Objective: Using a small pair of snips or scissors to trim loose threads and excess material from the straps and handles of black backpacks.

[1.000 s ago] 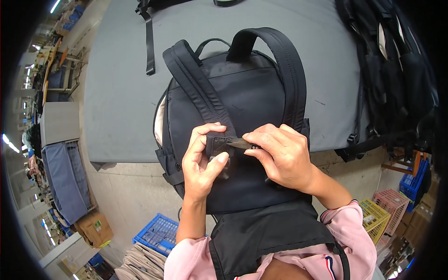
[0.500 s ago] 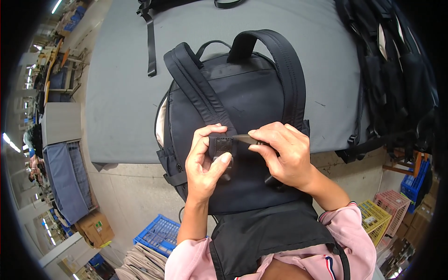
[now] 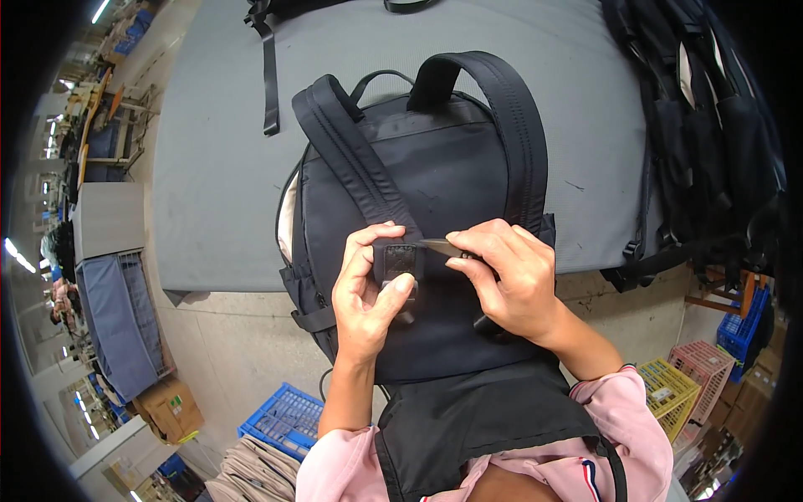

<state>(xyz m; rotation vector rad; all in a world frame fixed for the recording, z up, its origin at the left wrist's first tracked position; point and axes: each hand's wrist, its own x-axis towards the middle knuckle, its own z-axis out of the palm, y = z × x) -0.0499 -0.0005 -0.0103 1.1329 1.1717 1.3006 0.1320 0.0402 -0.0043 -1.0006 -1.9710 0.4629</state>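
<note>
A dark navy backpack point(image 3: 452, 180) lies on the table's near edge with its shoulder straps facing up. My left hand point(image 3: 368, 293) grips the lower end of its left shoulder strap point(image 3: 355, 163), thumb in front and fingers behind. A black stitched patch point(image 3: 401, 261) on that end shows between thumb and fingers. My right hand point(image 3: 512, 280) pinches small metal thread snips point(image 3: 438, 247), mostly hidden in the fingers. Their pointed tip aims left at the upper right corner of the patch, very near it; whether it touches is hard to see.
More black bags point(image 3: 711, 125) are heaped at the grey table's point(image 3: 217, 192) right side. A loose black strap point(image 3: 269, 79) lies at the far left. On the floor stand a blue crate point(image 3: 284, 418), a yellow crate point(image 3: 667, 393) and a cardboard box point(image 3: 170, 408).
The snips' tip has tilted slightly and shifted a little at the patch's corner. Both hands hold nearly the same places.
</note>
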